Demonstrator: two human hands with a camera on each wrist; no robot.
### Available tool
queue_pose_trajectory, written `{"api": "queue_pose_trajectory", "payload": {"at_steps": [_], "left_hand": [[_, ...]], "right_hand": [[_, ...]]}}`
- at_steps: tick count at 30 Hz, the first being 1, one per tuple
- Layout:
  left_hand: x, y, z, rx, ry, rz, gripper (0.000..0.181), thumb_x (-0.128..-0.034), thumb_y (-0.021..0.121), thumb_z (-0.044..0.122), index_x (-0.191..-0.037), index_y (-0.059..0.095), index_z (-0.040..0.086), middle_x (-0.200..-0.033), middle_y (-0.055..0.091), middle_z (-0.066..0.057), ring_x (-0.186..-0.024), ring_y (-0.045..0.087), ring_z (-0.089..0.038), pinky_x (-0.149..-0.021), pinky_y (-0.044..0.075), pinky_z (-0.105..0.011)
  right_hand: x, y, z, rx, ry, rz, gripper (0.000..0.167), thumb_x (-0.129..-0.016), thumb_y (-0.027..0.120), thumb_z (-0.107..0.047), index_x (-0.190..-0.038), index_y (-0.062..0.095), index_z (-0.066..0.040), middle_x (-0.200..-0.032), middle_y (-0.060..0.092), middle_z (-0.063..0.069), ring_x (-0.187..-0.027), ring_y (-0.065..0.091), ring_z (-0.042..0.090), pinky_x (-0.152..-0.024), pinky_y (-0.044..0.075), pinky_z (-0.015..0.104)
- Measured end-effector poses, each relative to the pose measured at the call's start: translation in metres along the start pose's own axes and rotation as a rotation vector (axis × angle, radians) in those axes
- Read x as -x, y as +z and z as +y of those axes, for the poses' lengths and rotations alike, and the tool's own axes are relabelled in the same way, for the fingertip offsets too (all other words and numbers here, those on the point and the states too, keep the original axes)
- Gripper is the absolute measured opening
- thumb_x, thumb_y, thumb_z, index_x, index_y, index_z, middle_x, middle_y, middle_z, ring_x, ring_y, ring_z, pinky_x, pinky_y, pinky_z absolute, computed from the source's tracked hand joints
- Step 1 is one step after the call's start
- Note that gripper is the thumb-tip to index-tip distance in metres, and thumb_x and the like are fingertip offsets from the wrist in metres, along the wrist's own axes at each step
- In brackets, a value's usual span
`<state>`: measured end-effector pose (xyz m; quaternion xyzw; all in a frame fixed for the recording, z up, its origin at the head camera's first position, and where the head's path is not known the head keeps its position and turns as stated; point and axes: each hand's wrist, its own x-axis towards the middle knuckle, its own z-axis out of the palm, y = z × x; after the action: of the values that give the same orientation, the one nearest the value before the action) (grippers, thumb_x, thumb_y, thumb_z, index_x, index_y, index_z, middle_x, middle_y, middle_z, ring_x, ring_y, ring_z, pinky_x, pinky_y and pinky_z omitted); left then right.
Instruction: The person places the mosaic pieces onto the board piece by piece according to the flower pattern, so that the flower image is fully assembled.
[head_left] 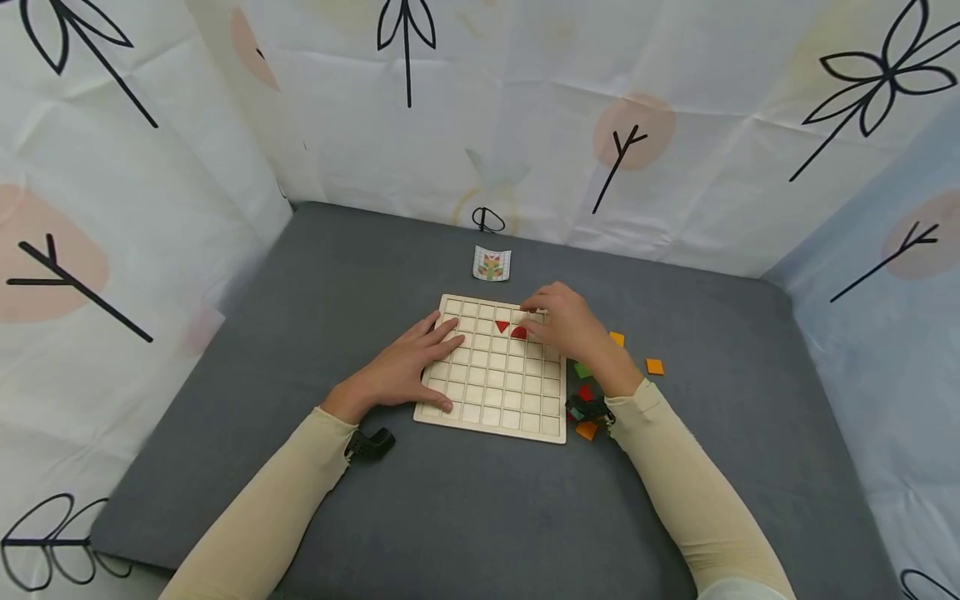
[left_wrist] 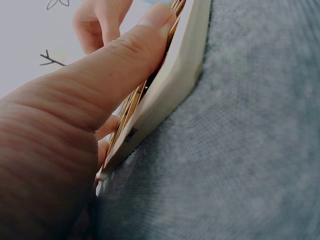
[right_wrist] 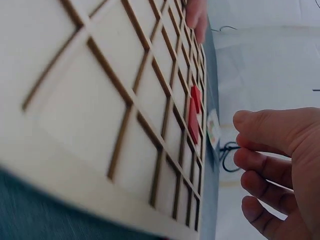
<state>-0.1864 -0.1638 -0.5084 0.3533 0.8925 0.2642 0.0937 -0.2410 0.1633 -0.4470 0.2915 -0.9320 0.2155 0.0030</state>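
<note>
Red tiles (head_left: 502, 326) near the far edge of the wooden grid board (head_left: 495, 380) look light, stiff, slick, best pinched by edges; left hand (head_left: 408, 365) spread across its left side, right hand (head_left: 567, 323) loosely curled, nothing visible in it.

White cloth (head_left: 517, 125) walls the space behind and on both sides, creased in places and printed with black leaves (head_left: 888, 75), bare twigs over peach discs (head_left: 651, 143) and faint yellow patches. The right side looks bluer. A grey table (head_left: 487, 517) with rounded far corners stands within, under soft light.
</note>
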Motion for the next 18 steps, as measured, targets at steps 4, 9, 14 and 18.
{"api": "queue_pose_trajectory", "payload": {"at_steps": [4, 9, 14, 18], "left_hand": [[0.0, -0.001, 0.0, -0.001, -0.003, -0.005, 0.119, -0.0804, 0.092, 0.059, -0.172, 0.033, 0.011, -0.181, 0.015, -0.01, -0.166, -0.002, -0.035, -0.13, 0.014, -0.061], [-0.001, -0.001, 0.0, -0.007, -0.008, -0.008, 0.119, -0.0806, 0.092, 0.06, -0.172, 0.033, 0.012, -0.181, 0.014, -0.009, -0.166, -0.002, -0.035, -0.13, 0.014, -0.06], [0.0, -0.001, -0.001, -0.008, -0.006, -0.006, 0.119, -0.0801, 0.092, 0.06, -0.172, 0.033, 0.012, -0.181, 0.015, -0.009, -0.166, -0.002, -0.036, -0.13, 0.014, -0.061], [0.0, -0.001, 0.0, -0.006, -0.002, -0.006, 0.12, -0.0797, 0.093, 0.06, -0.172, 0.034, 0.012, -0.181, 0.015, -0.01, -0.166, -0.002, -0.036, -0.13, 0.014, -0.061]], "right_hand": [[0.007, -0.013, 0.006, 0.011, 0.025, 0.006, 0.023, -0.101, 0.081, -0.014, -0.12, 0.082, -0.001, -0.117, 0.074, 0.014, -0.113, 0.062, 0.035, -0.096, 0.053, 0.051], [0.017, -0.026, 0.013, 0.012, 0.053, 0.02, 0.026, -0.1, 0.083, -0.015, -0.122, 0.081, -0.001, -0.119, 0.074, 0.015, -0.116, 0.062, 0.036, -0.099, 0.053, 0.053], [0.027, -0.034, 0.022, 0.026, 0.061, 0.044, 0.026, -0.101, 0.081, -0.012, -0.123, 0.08, 0.0, -0.119, 0.073, 0.017, -0.116, 0.062, 0.038, -0.099, 0.053, 0.056], [0.037, -0.041, 0.028, 0.01, 0.086, 0.051, 0.025, -0.101, 0.08, -0.01, -0.124, 0.08, 0.002, -0.12, 0.073, 0.018, -0.114, 0.062, 0.038, -0.097, 0.052, 0.058]]}}
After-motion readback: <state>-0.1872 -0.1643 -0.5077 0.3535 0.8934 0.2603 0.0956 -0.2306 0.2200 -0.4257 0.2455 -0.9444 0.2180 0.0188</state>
